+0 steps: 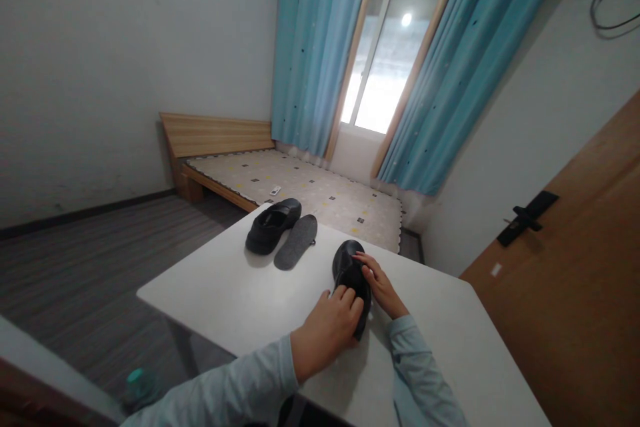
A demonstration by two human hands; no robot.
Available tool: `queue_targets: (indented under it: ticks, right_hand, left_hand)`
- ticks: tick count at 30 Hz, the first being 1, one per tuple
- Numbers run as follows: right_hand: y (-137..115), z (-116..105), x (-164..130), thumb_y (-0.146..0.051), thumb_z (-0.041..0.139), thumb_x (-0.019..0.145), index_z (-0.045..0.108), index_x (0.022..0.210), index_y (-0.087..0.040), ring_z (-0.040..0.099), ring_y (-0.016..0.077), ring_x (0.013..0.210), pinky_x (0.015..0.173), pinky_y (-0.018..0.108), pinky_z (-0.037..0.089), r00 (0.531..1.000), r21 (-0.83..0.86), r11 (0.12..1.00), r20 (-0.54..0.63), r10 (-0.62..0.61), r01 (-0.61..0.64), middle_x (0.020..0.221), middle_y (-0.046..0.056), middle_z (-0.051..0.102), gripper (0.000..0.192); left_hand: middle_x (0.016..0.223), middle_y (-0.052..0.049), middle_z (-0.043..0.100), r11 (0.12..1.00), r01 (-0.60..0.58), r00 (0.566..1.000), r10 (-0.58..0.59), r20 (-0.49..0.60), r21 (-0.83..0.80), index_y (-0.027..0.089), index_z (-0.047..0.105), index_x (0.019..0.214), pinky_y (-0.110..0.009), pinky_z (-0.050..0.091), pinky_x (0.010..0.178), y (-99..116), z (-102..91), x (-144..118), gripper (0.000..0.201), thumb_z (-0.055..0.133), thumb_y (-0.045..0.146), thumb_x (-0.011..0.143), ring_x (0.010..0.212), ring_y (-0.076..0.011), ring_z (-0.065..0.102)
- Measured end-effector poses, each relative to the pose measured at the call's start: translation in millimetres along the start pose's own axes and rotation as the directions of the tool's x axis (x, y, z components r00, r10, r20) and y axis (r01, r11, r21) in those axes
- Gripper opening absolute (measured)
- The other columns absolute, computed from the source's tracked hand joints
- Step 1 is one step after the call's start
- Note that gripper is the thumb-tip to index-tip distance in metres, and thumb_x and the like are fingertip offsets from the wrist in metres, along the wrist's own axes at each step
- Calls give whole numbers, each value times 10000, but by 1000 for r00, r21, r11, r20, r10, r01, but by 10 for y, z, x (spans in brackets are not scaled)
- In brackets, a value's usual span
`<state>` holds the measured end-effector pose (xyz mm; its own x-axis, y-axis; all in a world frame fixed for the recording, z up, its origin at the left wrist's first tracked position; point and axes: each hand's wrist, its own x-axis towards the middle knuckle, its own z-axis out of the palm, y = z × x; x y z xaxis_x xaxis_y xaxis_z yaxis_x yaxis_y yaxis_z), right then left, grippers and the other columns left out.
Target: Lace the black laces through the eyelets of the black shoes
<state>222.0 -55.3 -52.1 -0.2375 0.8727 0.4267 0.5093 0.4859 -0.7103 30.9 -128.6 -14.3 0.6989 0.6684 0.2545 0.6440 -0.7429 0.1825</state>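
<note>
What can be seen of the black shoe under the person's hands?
The near black shoe is a low slip-on with a smooth, slightly shiny upper, leather-like by its look. It rests on the white table, toe pointing away from the person. The left hand covers its heel end, fingers on the upper; the right hand touches its right side with fingertips near the opening. Its sole and inside are hidden. It lies apart from the other shoe and the grey insole.

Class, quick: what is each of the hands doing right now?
Left hand: fingers curled on the near black shoe, gripping its heel end.
Right hand: fingers resting on the same shoe's side.
</note>
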Motion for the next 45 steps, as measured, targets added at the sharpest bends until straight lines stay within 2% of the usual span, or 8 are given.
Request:
queue_targets:
  ticks: [3,7,11,18,25,30,37,45]
  right_hand:
    - [-51,-9,-1,-470,409,884,574,1147,-240,455,213,1207,1044,409,327,999,8,1000,-46,28,-28,1265,71,536,386]
    - [-25,-30,-25,-436,387,893,583,1120,-203,518,225,1125,910,381,444,982,-41,996,-174,70,-78,1195,94,583,380]
    - [73,-57,-65,-353,363,892,626,1008,-154,603,226,925,824,373,466,960,-295,940,-266,93,-172,1014,113,660,349]
    - [45,-48,-111,-223,377,882,622,970,-184,629,175,800,713,262,426,977,-658,724,-169,129,-209,908,69,683,263]
    - [7,-47,-115,-211,418,882,631,948,-193,632,179,839,712,254,388,983,-768,615,-119,139,-180,896,71,689,224]
    - [26,-41,-123,-195,438,873,636,950,-200,637,172,822,704,253,393,986,-792,592,-76,151,-152,900,59,694,212]
    - [48,-33,-130,-189,453,875,636,961,-191,636,174,856,715,257,387,986,-799,584,-66,152,-143,912,59,692,202]
    - [62,-25,-132,-186,466,868,642,962,-193,630,178,874,754,276,370,985,-805,575,-68,159,-148,907,64,691,200]
  left_hand:
    - [1011,-86,558,999,28,999,-28,30,-25,170,505,993,-353,477,726,10,110,12,421,722,349,680,961,-248,508]
    - [985,-62,556,998,8,1000,-7,27,-59,175,510,938,-326,470,720,-22,89,21,401,753,307,648,940,-236,496]
    - [948,-50,571,998,-26,999,28,25,-51,180,541,915,-296,457,669,-65,6,18,358,740,335,661,920,-227,505]
    - [859,-35,617,997,-41,994,48,95,-68,202,615,839,-277,432,632,-176,-135,65,338,763,398,607,877,-225,544]
    - [909,-22,601,997,51,996,-47,78,-53,221,642,834,-256,416,664,-364,-597,31,179,714,266,677,925,-204,545]
    - [899,-14,589,998,-32,995,37,92,-54,214,641,852,-240,393,705,-573,-910,-38,155,693,220,705,911,-179,542]
    - [884,-11,584,999,19,1000,-18,-19,36,207,647,831,-252,381,738,-735,-1064,-159,92,668,217,742,896,-169,532]
    - [958,-42,599,982,137,967,-103,-234,133,202,641,925,-302,383,794,-1104,-884,-89,184,668,225,745,949,-201,528]
